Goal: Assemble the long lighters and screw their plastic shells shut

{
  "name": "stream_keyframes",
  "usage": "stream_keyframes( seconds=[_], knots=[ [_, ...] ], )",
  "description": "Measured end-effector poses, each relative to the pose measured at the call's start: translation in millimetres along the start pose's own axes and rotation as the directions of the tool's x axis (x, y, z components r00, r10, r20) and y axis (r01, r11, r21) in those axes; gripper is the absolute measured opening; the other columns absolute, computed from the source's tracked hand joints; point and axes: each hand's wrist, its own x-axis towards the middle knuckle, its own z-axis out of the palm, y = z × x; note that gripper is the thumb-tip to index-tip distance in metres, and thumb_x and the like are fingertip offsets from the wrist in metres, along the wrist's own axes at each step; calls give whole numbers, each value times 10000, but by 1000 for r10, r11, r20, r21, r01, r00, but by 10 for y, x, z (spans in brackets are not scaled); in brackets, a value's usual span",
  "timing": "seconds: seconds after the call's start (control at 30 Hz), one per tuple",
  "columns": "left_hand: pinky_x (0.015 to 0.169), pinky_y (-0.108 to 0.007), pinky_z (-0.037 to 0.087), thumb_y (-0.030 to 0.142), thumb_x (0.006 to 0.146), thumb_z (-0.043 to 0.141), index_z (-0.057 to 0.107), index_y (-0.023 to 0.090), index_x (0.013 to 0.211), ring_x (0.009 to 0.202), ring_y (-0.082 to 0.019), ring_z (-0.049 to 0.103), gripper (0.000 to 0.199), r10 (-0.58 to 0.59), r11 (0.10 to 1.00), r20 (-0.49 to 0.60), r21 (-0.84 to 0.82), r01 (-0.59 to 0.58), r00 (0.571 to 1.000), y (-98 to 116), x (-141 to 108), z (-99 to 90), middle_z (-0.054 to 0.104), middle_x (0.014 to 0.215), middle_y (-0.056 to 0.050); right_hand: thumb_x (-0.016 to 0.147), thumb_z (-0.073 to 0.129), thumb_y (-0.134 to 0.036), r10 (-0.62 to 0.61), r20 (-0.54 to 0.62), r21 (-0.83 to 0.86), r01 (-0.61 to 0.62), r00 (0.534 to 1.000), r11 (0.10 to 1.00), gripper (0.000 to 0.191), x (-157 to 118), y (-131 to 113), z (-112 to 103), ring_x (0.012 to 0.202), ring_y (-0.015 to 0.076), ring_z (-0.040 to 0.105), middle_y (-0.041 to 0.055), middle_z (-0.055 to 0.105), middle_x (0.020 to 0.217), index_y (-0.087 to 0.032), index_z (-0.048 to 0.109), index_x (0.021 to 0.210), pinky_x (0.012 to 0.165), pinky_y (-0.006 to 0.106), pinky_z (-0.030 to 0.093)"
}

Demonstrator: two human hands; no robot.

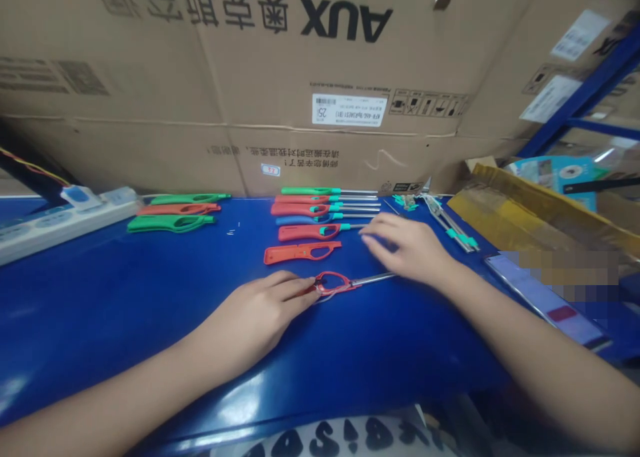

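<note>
My left hand (265,310) lies closed over the handle end of a red lighter (334,282) with a metal tube, and its palm hides most of that handle. A thin wire shows beside the trigger loop. My right hand (410,247) hovers to the right with fingers curved and thumb apart, near the tube tips, with nothing visible in it. Just behind the lighter is an empty orange-red handle shell (300,252). Beyond it, lighters with red, blue and green handles (305,209) lie in a row, tubes pointing right.
Green and red handle shells (173,222) lie at the left, beside a white power strip (65,220). Small teal parts (407,202) and loose metal tubes (453,227) are at the back right. A phone (545,304) lies right, near a yellow-taped box (540,210). Cardboard (250,97) stands behind.
</note>
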Motion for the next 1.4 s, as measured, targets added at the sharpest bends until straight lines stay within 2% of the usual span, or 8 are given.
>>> stream_keyframes(
  seconds=[0.1,0.17,0.43,0.57,0.77,0.97,1.2,1.4],
  knots=[
    [933,-422,606,61,956,453,624,196,1375,1130,-266,662,472,0,1000,14,12,-1,1000,-2,9,4,677,1340,-83,941,495,-236,337,-7,-219,-330,941,918,321,19,443,-41,1136,285,626,106,715,1167,-178,735,1147,987,415,511],
    [932,-424,605,50,952,440,623,204,1378,1137,-268,659,489,3,1000,20,15,-4,1000,-3,11,7,674,1341,-85,889,472,-153,437,-41,-261,-432,898,863,392,-2,751,-51,1162,341,599,154,694,1216,-137,732,1182,1025,510,487],
    [912,-423,609,36,947,431,575,233,1431,1157,-280,648,542,23,999,70,22,-25,997,-13,12,-19,646,1386,-81,812,470,-133,582,32,-265,-555,812,789,590,-121,1365,114,1322,333,529,34,593,1462,-307,663,1342,1082,588,446],
    [930,-424,600,16,914,439,608,248,1395,1191,-285,630,560,41,999,72,3,-41,997,-19,6,-25,638,1400,-68,845,451,-173,566,57,-243,-539,822,807,530,-118,1393,159,1343,304,520,26,609,1442,-305,681,1304,1133,590,385],
    [912,-457,603,8,870,465,648,277,1351,1206,-313,623,581,32,999,122,-5,-31,992,-24,2,-38,625,1420,-60,824,460,-132,615,32,-208,-597,788,775,441,-102,1387,103,1257,280,571,109,630,1325,-230,751,1141,1049,433,482],
    [923,-456,599,-7,868,454,644,280,1356,1218,-309,616,597,44,999,103,4,-45,994,-37,-17,-16,616,1432,-59,762,586,-127,690,36,-179,-675,723,716,354,-116,1359,63,1194,331,587,117,625,1239,-252,775,1034,989,480,490],
    [915,-448,601,8,888,456,641,260,1349,1187,-304,626,557,67,998,68,-10,-66,995,-47,-3,-8,629,1409,-64,706,705,-211,695,-60,12,-695,717,719,37,-75,1278,-47,1173,360,560,111,638,1097,-210,699,669,1005,544,433],
    [935,-413,585,125,993,436,636,251,1308,1161,-253,637,394,-20,994,-35,-106,16,999,-26,-12,5,656,1342,-57,775,694,-586,667,9,407,-612,745,678,392,38,971,-135,830,228,682,81,712,883,-198,658,818,774,389,581]
  ],
)
